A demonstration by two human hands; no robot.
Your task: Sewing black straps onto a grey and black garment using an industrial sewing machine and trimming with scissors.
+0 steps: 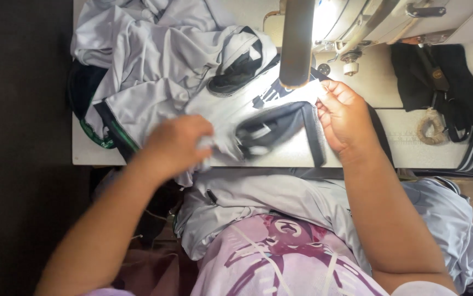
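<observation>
Grey garment (231, 109) (dark-trimmed) on white sewing table (412, 148), both hands, left (177, 143) and right (342, 115), closed on its cloth.

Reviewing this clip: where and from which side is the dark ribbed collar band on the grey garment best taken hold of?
Probably at the free end of the dark collar band, beside the right hand, coming in from the right. That end lies flat and uncovered on the table; its other end is bunched under the left hand in the grey garment.
</observation>
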